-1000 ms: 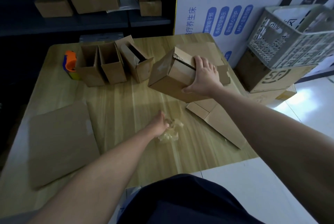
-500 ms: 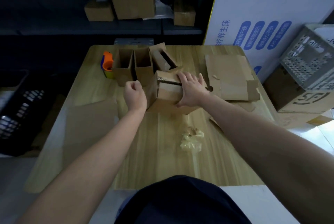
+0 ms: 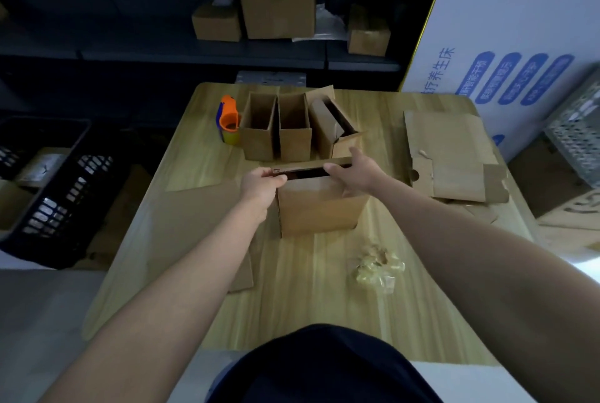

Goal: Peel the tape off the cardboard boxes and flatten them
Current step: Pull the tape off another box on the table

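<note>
A brown cardboard box (image 3: 319, 204) stands upright in the middle of the wooden table (image 3: 292, 305). Its top flap is slightly raised, showing a dark gap. My left hand (image 3: 261, 183) pinches the flap's left corner. My right hand (image 3: 358, 172) grips the flap's right end, fingers over the edge. A crumpled wad of peeled tape (image 3: 378, 269) lies on the table, near-right of the box. Three open boxes (image 3: 293, 129) stand in a row behind it. Flattened cardboard (image 3: 194, 227) lies at the left, and more flattened cardboard (image 3: 451, 155) at the right.
An orange tape dispenser (image 3: 229, 121) stands left of the box row. A black crate (image 3: 55, 194) sits on the floor at the left. Shelves with boxes (image 3: 277, 8) run behind the table. A white printed carton (image 3: 506, 38) and a grey basket (image 3: 576, 129) are at the right.
The box went from tilted in my right hand to upright on the table. My left hand left the tape wad and took the flap's left corner; my right hand shifted to the flap's edge.
</note>
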`<state>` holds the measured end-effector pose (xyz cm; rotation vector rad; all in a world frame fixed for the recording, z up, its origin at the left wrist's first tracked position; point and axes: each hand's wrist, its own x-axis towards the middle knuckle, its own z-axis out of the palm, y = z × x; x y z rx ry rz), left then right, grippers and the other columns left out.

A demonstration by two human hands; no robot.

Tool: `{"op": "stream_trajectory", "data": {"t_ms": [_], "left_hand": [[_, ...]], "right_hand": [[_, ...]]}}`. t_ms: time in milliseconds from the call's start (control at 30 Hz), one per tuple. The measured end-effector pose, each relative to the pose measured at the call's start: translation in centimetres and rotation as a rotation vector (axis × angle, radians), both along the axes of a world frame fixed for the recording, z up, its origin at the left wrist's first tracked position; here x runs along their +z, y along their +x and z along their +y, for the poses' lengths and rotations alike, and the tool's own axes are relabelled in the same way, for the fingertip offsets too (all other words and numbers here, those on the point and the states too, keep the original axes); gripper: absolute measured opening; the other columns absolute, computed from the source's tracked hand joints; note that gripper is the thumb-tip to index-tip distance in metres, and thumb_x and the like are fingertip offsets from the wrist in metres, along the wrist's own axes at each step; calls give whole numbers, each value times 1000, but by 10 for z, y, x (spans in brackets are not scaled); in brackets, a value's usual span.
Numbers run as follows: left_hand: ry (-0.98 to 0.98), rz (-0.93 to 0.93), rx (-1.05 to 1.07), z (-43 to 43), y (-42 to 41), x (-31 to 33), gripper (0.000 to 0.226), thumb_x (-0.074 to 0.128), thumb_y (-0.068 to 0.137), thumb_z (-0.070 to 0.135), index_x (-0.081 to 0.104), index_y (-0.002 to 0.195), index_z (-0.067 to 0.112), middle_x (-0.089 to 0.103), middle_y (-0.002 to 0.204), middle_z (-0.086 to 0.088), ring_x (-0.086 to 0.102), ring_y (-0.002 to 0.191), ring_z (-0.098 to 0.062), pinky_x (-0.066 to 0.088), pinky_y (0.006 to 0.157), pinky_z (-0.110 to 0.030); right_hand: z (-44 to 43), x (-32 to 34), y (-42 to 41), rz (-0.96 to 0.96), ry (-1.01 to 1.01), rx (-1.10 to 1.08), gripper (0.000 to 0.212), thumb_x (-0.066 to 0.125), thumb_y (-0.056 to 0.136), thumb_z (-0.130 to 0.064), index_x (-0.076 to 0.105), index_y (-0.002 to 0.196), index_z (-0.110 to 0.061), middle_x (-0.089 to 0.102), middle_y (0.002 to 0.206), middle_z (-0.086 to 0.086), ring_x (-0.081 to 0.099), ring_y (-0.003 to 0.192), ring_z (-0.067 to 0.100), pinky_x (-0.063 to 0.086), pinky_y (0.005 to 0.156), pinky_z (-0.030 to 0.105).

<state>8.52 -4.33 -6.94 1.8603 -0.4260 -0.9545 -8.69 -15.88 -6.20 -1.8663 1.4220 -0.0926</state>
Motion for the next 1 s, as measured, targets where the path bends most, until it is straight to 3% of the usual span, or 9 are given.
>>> {"op": "stream_trajectory", "data": {"t_ms": [133, 333, 433, 500, 667, 767, 867, 933, 1000], "left_hand": [[-12, 195, -32, -8, -1, 5, 34, 56, 81, 0, 66, 97, 28, 62, 108, -4, 56, 101, -22, 49, 94, -39], [-5, 204, -74, -12, 3, 11, 67, 30, 77, -14, 64, 104, 37, 47, 134, -8, 47, 114, -26, 42, 103, -46], [21, 164, -133, -8, 2, 12, 78, 26, 77, -20, 61, 121, 35, 36, 147, -8, 44, 122, -25, 37, 108, -44], [12, 170, -165, -6, 3, 14, 78, 28, 77, -20, 58, 126, 32, 36, 147, -9, 38, 131, -28, 36, 109, -46], [-8, 183, -141, -6, 3, 15, 55, 41, 88, -7, 61, 123, 30, 52, 132, -8, 50, 114, -23, 43, 103, -41], [-7, 158, -125, -8, 2, 16, 37, 60, 88, 8, 62, 121, 26, 58, 127, -5, 51, 115, -23, 42, 102, -42], [-18, 118, -101, -12, -5, 17, 48, 68, 83, 7, 58, 127, 23, 57, 128, -6, 52, 120, -25, 43, 103, -42], [-31, 96, -82, -14, -8, 17, 55, 69, 82, 3, 55, 131, 22, 54, 133, -6, 49, 124, -26, 41, 104, -40], [-8, 42, -97, -14, -9, 18, 60, 70, 80, 1, 53, 133, 22, 51, 137, -6, 45, 128, -27, 37, 105, -40]], "right_hand": [[1, 3, 5, -40, -123, -163, 86, 61, 82, -57, 19, 146, -17, 51, 131, 14, 56, 112, 32, 50, 73, 34], [-4, 6, 4, -93, -88, -276, 102, 81, 70, -40, 15, 146, -22, 53, 127, 14, 59, 107, 31, 53, 75, 37], [-6, 8, 6, -25, -60, -261, 111, 86, 64, -28, 12, 146, -25, 52, 129, 15, 56, 112, 33, 51, 76, 38], [-7, 9, 8, 12, -63, -265, 111, 86, 64, -22, 12, 146, -25, 54, 125, 16, 58, 109, 33, 51, 74, 37], [-6, 12, 12, 67, -49, -272, 122, 88, 62, -24, 2, 149, -22, 54, 125, 17, 58, 110, 34, 53, 80, 41], [-4, 13, 13, 75, -88, -266, 116, 83, 68, -19, 1, 149, -21, 56, 119, 15, 60, 104, 33, 56, 76, 39], [1, 15, 12, 47, -110, -268, 110, 79, 71, -21, 2, 149, -18, 57, 108, 11, 62, 93, 27, 57, 66, 34], [2, 19, 7, 22, -87, -252, 93, 77, 73, -24, 17, 144, -14, 54, 94, 4, 61, 79, 20, 51, 50, 26], [1, 27, 0, -5, -10, -216, 57, 74, 77, -25, 42, 120, -6, 55, 85, 3, 60, 65, 14, 44, 41, 20]]}}
